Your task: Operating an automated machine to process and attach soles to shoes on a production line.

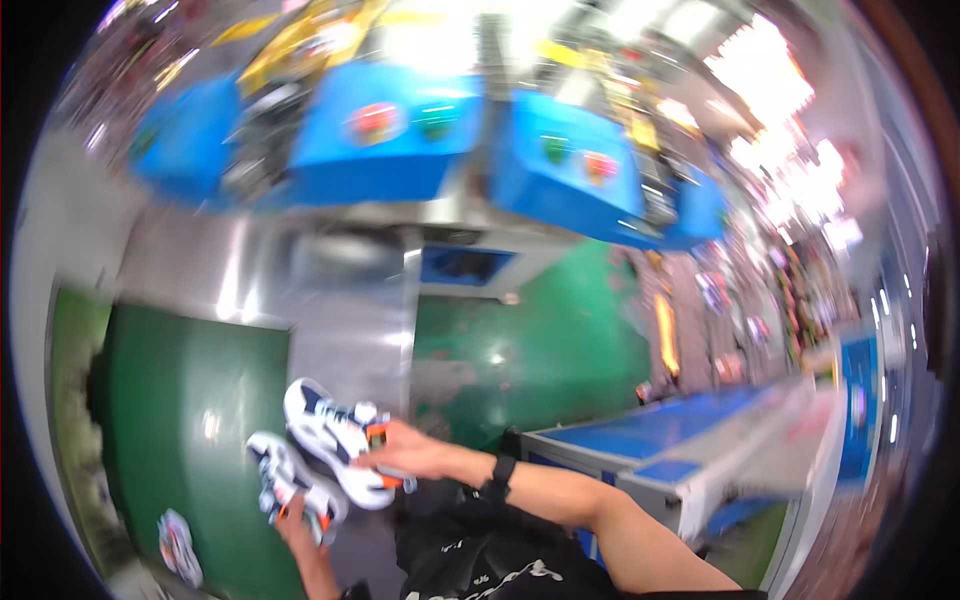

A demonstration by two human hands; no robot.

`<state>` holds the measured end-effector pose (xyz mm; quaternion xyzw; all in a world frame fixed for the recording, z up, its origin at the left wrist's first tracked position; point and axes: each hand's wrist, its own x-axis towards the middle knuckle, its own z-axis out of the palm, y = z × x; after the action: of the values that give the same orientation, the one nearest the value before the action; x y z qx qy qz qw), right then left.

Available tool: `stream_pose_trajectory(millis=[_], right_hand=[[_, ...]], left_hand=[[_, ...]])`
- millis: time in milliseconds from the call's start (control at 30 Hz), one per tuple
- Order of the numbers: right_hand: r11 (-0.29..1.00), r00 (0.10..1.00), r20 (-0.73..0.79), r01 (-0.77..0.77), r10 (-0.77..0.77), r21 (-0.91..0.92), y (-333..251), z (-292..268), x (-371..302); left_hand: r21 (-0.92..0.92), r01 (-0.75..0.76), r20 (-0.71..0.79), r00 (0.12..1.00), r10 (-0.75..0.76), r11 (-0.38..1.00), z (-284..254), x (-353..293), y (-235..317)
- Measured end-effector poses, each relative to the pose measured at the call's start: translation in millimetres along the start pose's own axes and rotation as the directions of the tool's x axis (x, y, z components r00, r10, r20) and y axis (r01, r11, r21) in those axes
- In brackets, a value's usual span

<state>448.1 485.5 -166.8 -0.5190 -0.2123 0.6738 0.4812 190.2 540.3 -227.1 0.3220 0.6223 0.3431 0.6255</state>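
In my left hand [293,522] is a white and dark sneaker [290,472] with orange accents, gripped near its heel end. My right hand [408,452] is closed around the heel end of a second sneaker [325,432], also white, dark and orange. The two shoes lie side by side in the air, toes pointing away from me, close together or touching. A black band circles my right wrist. Motion blur softens the fingers, and the shoes cover part of them.
Another light sneaker [180,548] is at the lower left, over the green floor [190,400]. Ahead stand blue machine housings [385,135] with red and green buttons, above a grey metal surface [350,345]. To my right runs a blue-topped bench [640,425].
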Motion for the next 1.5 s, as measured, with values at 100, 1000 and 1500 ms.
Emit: stream_pose_trajectory(millis=[100, 1000, 1500], right_hand=[[0.98, 0.953, -0.253, 0.189, -0.168, 0.061, -18.7, -38.3, -122.6], [0.846, -0.884, -0.381, -0.03, -0.272, -0.533, 175.5, 44.3, -499.1], [0.528, 0.932, 0.195, 0.337, -0.307, -0.779, -89.4, 143.9, -47.5]], left_hand=[[0.099, -0.049, 0.425, 0.905, 0.002, 0.994, 56.3, -29.5, 41.9], [-0.199, -0.507, 0.645, -0.712, -0.278, 0.839, 225.6, -488.0, -60.9], [0.708, -0.242, -0.434, 0.591, 0.68, 0.663, -175.7, 79.9, -15.4]])
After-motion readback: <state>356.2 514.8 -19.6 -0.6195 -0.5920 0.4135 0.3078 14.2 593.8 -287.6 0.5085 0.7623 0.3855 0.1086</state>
